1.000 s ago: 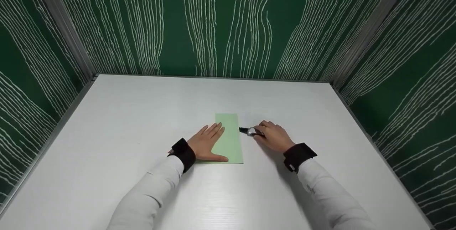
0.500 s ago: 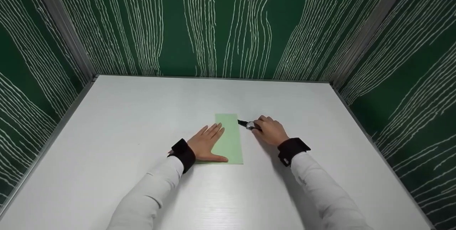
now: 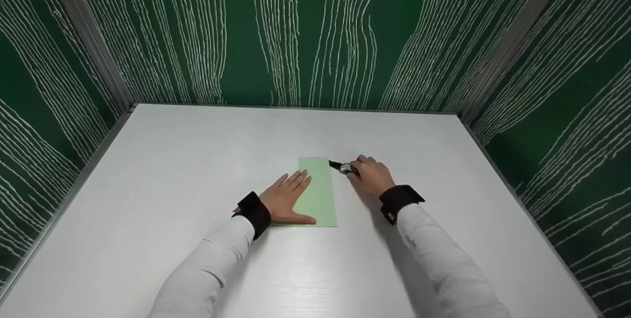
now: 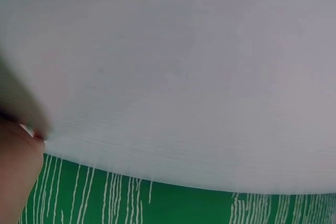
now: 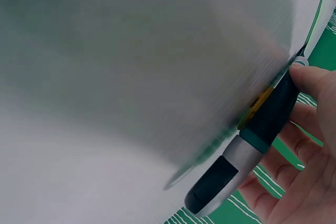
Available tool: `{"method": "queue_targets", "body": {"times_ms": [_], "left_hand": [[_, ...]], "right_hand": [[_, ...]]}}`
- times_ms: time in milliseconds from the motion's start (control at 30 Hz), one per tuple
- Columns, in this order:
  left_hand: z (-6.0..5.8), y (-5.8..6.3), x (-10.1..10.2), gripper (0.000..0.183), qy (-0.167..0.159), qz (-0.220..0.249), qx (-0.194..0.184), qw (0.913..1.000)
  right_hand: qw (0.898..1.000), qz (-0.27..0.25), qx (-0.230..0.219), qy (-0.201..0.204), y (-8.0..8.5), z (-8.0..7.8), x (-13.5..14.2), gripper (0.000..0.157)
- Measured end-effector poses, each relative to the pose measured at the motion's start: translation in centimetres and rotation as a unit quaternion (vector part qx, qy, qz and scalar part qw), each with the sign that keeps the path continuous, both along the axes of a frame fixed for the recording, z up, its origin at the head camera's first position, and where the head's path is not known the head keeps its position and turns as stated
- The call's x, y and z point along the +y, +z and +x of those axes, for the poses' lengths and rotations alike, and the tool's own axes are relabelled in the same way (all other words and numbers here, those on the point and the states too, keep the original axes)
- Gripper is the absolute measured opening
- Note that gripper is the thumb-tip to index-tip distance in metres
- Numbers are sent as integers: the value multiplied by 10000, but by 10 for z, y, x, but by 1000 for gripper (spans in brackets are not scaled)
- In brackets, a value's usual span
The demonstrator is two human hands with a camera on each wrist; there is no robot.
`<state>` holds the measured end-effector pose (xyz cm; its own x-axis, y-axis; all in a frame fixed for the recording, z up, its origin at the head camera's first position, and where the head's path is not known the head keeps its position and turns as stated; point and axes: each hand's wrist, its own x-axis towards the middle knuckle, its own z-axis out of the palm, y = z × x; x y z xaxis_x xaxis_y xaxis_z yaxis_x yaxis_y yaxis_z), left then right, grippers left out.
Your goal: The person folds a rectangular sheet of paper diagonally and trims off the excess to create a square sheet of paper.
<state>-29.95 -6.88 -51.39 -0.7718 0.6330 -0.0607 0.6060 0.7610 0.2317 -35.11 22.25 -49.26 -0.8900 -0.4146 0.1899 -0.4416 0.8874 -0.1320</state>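
A sheet of light green paper (image 3: pixel 319 194) lies on the white table. My left hand (image 3: pixel 288 198) rests flat on its left part with fingers spread, hiding that side; the left wrist view catches only a sliver of the hand (image 4: pixel 18 174) at its edge. My right hand (image 3: pixel 373 176) grips a utility knife (image 3: pixel 346 167) by its black-and-silver handle. The knife's dark tip is right at the paper's right edge, near the top corner. Up close, the knife (image 5: pixel 262 124) shows a yellow part on its side, with thumb and fingers about the dark front section.
The white table (image 3: pixel 207 140) stretches out around the paper. Green walls (image 3: pixel 241 37) with white wavy lines stand behind it and at both sides, joined by grey posts (image 3: pixel 512 42). Black straps are on both wrists.
My right hand has moved away from me and slightly left, taking the knife's tip up along the paper's right edge. The left hand and the paper have stayed put.
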Motion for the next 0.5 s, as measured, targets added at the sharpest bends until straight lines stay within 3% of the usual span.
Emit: {"method": "queue_targets", "body": {"times_ms": [233,500], "left_hand": [[-4,-5,0,116,11,-130,48,9999],[-4,-8,-1,115,-64,2,58,10000]], "right_hand": [[10000,-32,30,-12,1,-1,-4,30],[9992,-123,-192,-338,2,-3,-6,29]]}}
